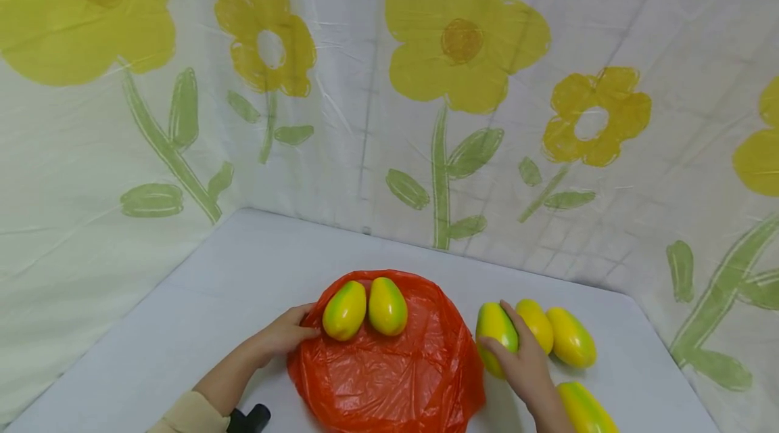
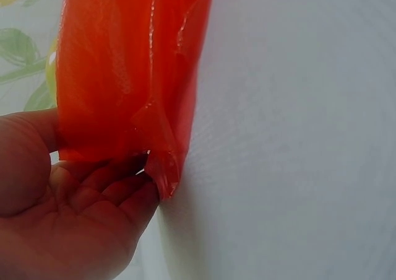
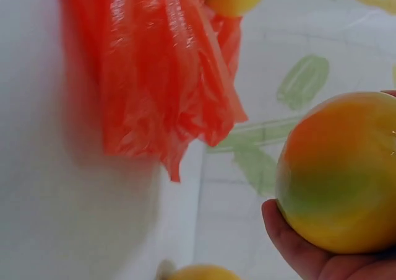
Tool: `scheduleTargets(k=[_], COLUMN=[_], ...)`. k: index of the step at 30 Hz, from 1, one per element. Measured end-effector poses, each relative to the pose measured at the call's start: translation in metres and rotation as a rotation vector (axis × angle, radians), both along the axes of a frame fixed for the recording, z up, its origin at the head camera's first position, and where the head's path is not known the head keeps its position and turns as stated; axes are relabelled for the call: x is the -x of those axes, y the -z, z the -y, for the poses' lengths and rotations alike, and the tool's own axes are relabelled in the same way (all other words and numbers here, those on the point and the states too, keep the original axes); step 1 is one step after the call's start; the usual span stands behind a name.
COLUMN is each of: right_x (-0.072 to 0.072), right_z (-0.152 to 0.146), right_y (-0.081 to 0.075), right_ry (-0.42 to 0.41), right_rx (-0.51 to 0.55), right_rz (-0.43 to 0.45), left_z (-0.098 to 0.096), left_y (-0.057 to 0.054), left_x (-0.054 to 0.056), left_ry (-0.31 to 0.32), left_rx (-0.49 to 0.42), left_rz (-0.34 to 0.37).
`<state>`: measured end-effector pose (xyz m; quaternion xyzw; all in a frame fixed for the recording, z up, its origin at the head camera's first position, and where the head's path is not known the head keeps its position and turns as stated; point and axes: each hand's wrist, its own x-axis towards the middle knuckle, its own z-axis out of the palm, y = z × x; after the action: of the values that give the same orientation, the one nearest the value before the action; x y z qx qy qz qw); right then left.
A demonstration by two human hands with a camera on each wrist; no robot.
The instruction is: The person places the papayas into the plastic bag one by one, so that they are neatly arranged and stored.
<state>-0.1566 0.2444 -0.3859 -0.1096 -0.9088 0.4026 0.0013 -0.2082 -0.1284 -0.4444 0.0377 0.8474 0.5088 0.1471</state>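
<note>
A red plastic bag [image 1: 395, 372] lies with its mouth spread wide on the table. Two glossy yellow-green mangoes [image 1: 344, 311] rest side by side at its far left part. My left hand [image 1: 286, 331] holds the bag's left edge; in the left wrist view the thumb and fingers of that hand [image 2: 74, 212] lie on either side of the red film. Just right of the bag, my right hand [image 1: 526, 369] grips another mango [image 1: 496, 331] between thumb and fingers. The right wrist view shows this gripped mango [image 3: 346, 175] apart from the bag [image 3: 154, 75].
Two mangoes [image 1: 572, 337] lie together beyond my right hand, and one more mango [image 1: 585, 409] is nearer, at the lower right. A black object [image 1: 249, 418] is by my left wrist. A flower-printed curtain [image 1: 341, 81] hangs behind the white table [image 1: 255, 250].
</note>
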Motion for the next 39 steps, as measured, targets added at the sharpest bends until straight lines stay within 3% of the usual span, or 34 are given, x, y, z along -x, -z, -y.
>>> scheduleTargets(k=[15,39], right_x=[0.027,0.065], right_z=[0.026,0.067], right_y=[0.001,0.013], right_ry=[-0.019,-0.048], right_rx=[0.117,0.301], right_rz=[-0.106,-0.093], left_z=[0.000,0.000], left_y=[-0.001,0.001], left_x=[-0.001,0.001], left_ry=[-0.005,-0.008], left_rx=[0.001,-0.002], left_rz=[0.000,0.015])
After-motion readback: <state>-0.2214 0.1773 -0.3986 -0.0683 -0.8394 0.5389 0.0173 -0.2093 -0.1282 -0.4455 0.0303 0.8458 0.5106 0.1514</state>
